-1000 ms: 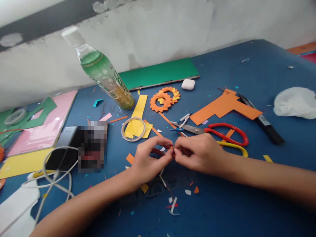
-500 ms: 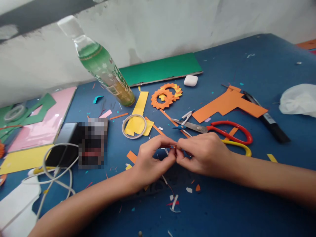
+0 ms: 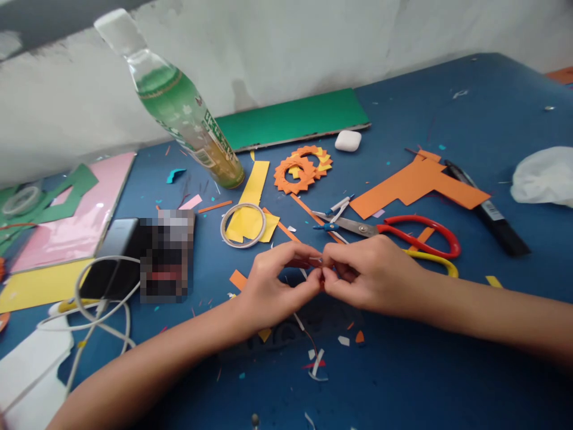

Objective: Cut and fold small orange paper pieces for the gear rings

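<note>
My left hand (image 3: 275, 286) and my right hand (image 3: 373, 272) meet fingertip to fingertip just over the table. Between them both pinch a small orange paper piece (image 3: 322, 285), mostly hidden by the fingers. Scissors (image 3: 358, 226) with one red and one yellow handle lie behind my right hand, blades partly under a blue-and-white compass (image 3: 333, 218). Beyond my left hand, a tape ring (image 3: 224, 230) rests on yellow paper (image 3: 257, 182). Two toothed rings of folded orange and yellow paper (image 3: 286, 184) lie further back, overlapping.
A green-labelled bottle (image 3: 192, 128) stands at the back left, near a green board (image 3: 304, 116). Left lie a phone (image 3: 114, 257), a white cable (image 3: 128, 322) and pink sheet (image 3: 107, 203). Right are orange paper (image 3: 403, 185), a black-capped cutter or pen (image 3: 501, 230) and crumpled white plastic (image 3: 544, 179).
My view has shifted slightly. Both hands stay together, with the fingers making a small adjustment around the paper piece. The things on the table have not moved.
</note>
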{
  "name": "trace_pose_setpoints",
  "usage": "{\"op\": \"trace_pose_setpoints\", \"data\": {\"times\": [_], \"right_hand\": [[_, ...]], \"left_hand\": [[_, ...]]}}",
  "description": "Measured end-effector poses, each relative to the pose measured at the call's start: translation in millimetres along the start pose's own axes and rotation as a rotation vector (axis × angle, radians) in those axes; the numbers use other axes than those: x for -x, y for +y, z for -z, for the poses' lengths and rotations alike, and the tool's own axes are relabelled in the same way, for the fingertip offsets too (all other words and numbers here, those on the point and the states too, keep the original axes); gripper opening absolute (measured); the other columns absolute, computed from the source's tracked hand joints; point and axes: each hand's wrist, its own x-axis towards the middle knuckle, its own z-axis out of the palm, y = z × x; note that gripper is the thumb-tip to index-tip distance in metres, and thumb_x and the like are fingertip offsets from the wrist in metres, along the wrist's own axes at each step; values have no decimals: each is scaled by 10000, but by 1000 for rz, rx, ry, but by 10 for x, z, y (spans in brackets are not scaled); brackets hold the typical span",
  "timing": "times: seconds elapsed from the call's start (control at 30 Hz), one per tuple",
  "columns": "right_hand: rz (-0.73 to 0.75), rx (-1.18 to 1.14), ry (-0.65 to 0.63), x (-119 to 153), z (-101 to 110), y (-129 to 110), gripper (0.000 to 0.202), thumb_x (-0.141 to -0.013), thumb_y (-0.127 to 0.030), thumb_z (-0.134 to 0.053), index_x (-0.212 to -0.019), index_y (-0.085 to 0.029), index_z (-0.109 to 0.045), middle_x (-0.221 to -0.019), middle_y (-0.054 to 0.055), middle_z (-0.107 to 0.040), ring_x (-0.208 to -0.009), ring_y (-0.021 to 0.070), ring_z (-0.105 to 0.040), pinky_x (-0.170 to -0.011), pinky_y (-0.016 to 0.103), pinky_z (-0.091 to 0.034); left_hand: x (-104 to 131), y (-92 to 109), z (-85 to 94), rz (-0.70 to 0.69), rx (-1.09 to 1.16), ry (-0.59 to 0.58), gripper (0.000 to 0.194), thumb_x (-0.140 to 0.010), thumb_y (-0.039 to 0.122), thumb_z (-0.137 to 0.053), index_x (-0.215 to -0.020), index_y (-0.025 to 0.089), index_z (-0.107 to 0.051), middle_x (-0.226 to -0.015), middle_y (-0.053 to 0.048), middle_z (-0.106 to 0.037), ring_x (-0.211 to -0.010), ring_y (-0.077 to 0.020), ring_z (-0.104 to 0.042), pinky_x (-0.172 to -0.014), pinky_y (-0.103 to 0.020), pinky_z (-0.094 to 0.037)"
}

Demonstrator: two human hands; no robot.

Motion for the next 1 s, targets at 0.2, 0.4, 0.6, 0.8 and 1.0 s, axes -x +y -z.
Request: {"op": "trace_pose_setpoints", "data": {"times": [0.2,0.4,0.6,0.8,1.0], "right_hand": [[-40,-27,-50,0,33,-25,134,-739,-208,-507,-610,-180,-530,-460,-44,-511,-393,68,-432,-441,213,-230],[7,38,11,27,15,-31,133,-743,-205,-512,-619,-172,-547,-458,-40,-524,-399,79,-470,-437,220,-232],[61,92,73,36,20,-16,143,-765,-207,-514,-640,-172,-576,-457,-38,-542,-405,84,-498,-433,226,-244],[71,77,40,38,13,-2,164,-783,-206,-508,-642,-170,-585,-463,-32,-550,-420,81,-516,-442,217,-261],[90,98,65,44,-21,4,169,-775,-208,-520,-617,-171,-569,-457,-31,-548,-419,82,-516,-444,219,-265]], "left_hand": [[0,27,2,-45,-48,33,125,-734,103,-601,-851,148,-601,-778,-17,-689,-645,-94,-660,-624,-177,-577],[-13,56,2,-68,-61,53,113,-728,91,-597,-831,135,-610,-752,-21,-688,-620,-90,-653,-606,-173,-581],[-3,37,9,-81,-91,84,125,-724,103,-610,-844,134,-625,-785,-39,-699,-678,-119,-661,-599,-205,-587],[1,36,18,-94,-181,102,103,-710,115,-630,-811,132,-629,-754,-45,-696,-680,-134,-662,-571,-206,-574],[1,31,16,-92,-182,91,85,-718,124,-629,-798,148,-616,-746,-32,-686,-648,-117,-651,-566,-193,-571]]}}
